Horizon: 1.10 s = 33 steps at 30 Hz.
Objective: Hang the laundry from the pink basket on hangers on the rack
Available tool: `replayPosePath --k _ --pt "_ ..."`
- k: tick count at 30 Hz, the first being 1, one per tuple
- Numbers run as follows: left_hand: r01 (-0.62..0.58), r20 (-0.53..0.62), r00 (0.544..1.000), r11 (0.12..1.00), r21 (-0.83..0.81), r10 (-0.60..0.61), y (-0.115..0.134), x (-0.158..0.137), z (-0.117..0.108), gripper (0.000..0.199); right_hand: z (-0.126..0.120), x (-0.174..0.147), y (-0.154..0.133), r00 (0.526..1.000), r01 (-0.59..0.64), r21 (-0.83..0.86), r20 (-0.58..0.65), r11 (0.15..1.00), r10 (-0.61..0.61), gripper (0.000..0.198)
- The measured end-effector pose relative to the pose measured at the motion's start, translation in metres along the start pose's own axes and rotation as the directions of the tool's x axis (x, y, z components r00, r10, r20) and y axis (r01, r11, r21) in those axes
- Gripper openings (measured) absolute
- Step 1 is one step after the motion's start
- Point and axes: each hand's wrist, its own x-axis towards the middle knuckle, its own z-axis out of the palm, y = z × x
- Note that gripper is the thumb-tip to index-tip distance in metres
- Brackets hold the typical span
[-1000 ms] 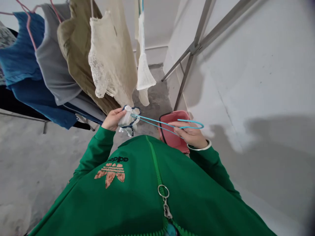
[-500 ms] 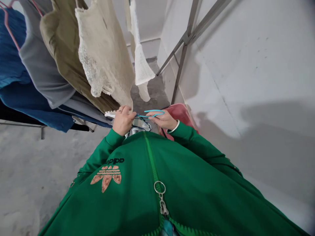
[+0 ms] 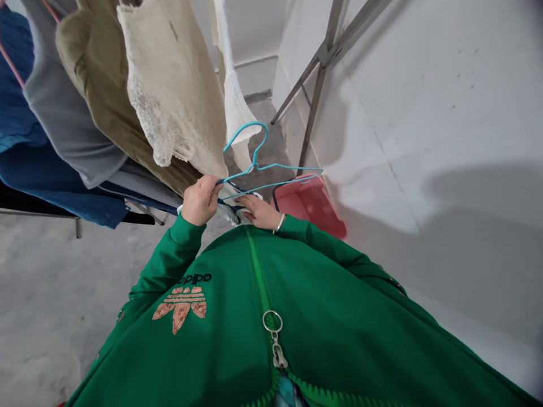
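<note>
1. Left hand [image 3: 200, 200] pinches the blue wire hanger [image 3: 255, 165] and navy-trimmed white garment [image 3: 228, 213].
2. Right hand [image 3: 262, 213], fingers extended, touches the garment; cannot tell if gripping.
3. Garment sits between both hands, near pink basket [image 3: 311, 206].

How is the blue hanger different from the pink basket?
The blue hanger is thin, with a curved hook; the pink basket is wide and hollow. The left hand holds the hanger at one end, while the basket sits low by the wall. Both are mostly one colour.
</note>
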Motion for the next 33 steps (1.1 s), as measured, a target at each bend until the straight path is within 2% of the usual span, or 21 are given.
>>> replayPosePath --k 3,5,10,13,15,18,22,24,29,31,33 --pt "0.002 0.007 1.000 1.000 -0.028 -0.002 0.005 0.003 -0.016 0.030 0.015 0.014 0.019 0.973 -0.154 -0.129 0.152 0.980 0.173 0.061" --pt "0.023 -0.008 1.000 0.999 -0.032 -0.023 0.004 0.003 -0.026 0.028 0.017 0.016 0.032 0.952 -0.198 -0.200 0.195 0.960 0.237 0.062" --pt "0.132 -0.082 0.988 0.991 -0.017 -0.133 -0.007 -0.004 -0.042 0.026 0.011 0.014 0.046 0.944 -0.114 -0.264 0.272 0.958 0.187 0.064" --pt "0.154 -0.083 0.984 0.988 -0.026 -0.156 -0.009 -0.008 -0.046 0.025 0.008 0.027 0.037 0.942 -0.021 -0.267 0.319 0.963 0.109 0.061" --pt "0.140 -0.053 0.988 0.990 -0.034 -0.142 -0.007 -0.010 -0.048 0.025 0.011 0.039 0.028 0.940 0.000 -0.259 0.329 0.966 0.089 0.058" --pt "0.089 -0.010 0.996 0.995 -0.049 -0.090 -0.002 -0.011 -0.052 0.025 0.020 0.050 0.021 0.918 -0.110 -0.241 0.346 0.964 0.191 0.049" --pt "0.065 0.008 0.998 0.996 -0.056 -0.064 -0.005 -0.016 -0.060 0.022 0.024 0.039 0.035 0.821 -0.307 -0.281 0.405 0.909 0.402 0.027" --pt "0.092 0.016 0.996 0.995 -0.033 -0.091 -0.013 -0.022 -0.062 0.022 0.017 0.022 0.047 0.800 -0.381 -0.298 0.369 0.876 0.473 0.025" --pt "0.149 0.020 0.988 0.988 0.043 -0.150 -0.041 -0.042 -0.052 0.023 -0.013 -0.026 0.067 0.798 -0.519 -0.281 0.180 0.807 0.575 0.028" --pt "0.161 0.020 0.987 0.985 0.061 -0.162 -0.048 -0.047 -0.045 0.024 -0.019 -0.039 0.069 0.809 -0.562 -0.195 0.074 0.804 0.584 0.023" --pt "0.149 0.025 0.988 0.987 0.057 -0.150 -0.052 -0.047 -0.039 0.023 -0.020 -0.047 0.072 0.804 -0.592 -0.039 -0.087 0.805 0.588 0.017"
